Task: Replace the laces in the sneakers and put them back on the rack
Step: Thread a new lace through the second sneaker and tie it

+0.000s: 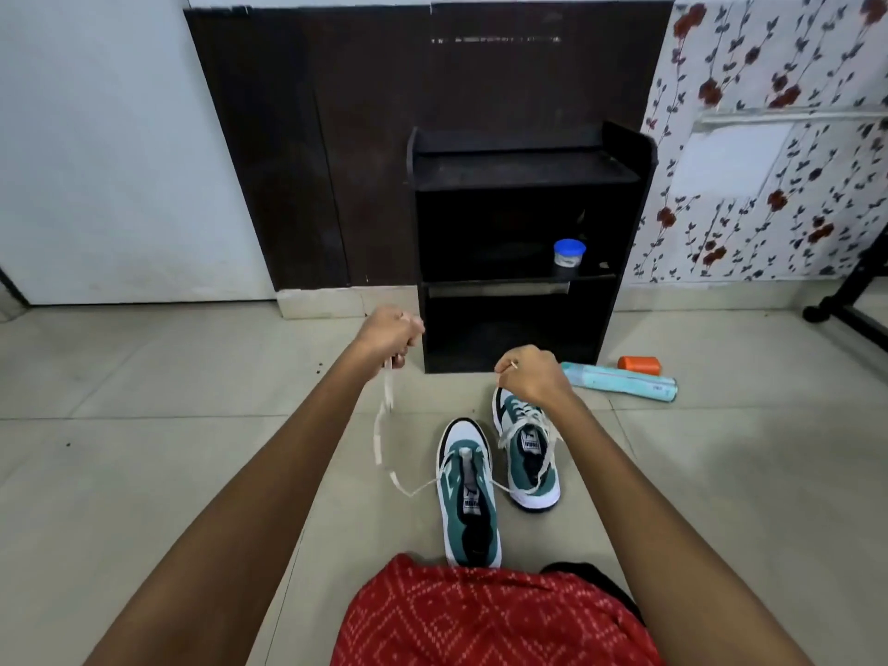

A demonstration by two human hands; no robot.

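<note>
While the left hand (389, 336) grips lace (379, 435), sneakers (468, 497) point toward the rack (519, 171).

A room in a home: a small black shoe rack (519, 171) on a tiled floor (144, 449), dark wood panel (336, 137) behind it, floral wallpaper (749, 64) to its right.

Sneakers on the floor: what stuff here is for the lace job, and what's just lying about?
For the job: near sneaker, far sneaker, white lace, black rack, left hand, right hand.
Lying about: blue-lidded tub, orange container, pale blue roll.
</note>
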